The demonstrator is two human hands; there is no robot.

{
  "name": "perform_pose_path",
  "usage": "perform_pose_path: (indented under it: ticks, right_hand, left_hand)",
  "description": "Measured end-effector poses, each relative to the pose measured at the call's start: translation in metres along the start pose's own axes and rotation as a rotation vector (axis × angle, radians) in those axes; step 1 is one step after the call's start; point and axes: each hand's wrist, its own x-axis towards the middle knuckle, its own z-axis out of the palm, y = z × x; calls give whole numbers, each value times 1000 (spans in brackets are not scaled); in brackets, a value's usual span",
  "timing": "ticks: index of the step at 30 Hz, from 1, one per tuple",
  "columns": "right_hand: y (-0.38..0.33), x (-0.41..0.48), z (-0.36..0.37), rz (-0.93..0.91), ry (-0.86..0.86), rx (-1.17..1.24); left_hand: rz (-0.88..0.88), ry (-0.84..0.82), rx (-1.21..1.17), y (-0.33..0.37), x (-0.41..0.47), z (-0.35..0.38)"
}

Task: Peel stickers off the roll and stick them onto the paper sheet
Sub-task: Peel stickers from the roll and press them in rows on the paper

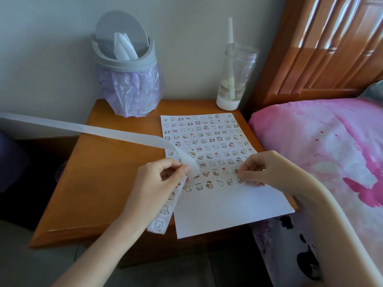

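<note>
Sticker placement at the end of the lowest row. The paper sheet [223, 208] lay flat on the table [107, 172]. Its far part was filled with rows and its near part bare, so work advanced toward the person. The left hand [157, 179] pinched the sticker strip [163, 210] at the sheet's left edge, keeping unpeeled stickers within reach, while the spent backing [93, 129] trailed away leftward. The right hand [265, 168], fingers curled, pinched a sticker [240, 180] against the sheet, apparently seating it in line.

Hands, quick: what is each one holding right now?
Left hand: pinches the sticker strip.
Right hand: pinches a sticker on the paper sheet.
</note>
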Motion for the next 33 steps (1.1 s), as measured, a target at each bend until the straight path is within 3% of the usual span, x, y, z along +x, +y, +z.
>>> perform_pose_path:
  ticks: [21, 33]
  right_hand:
    - [14, 4, 3, -15, 105, -46]
    - [15, 6, 3, 21, 52, -43]
  left_hand:
    - [53, -10, 67, -5, -1, 1]
    - [57, -10, 90, -5, -1, 1]
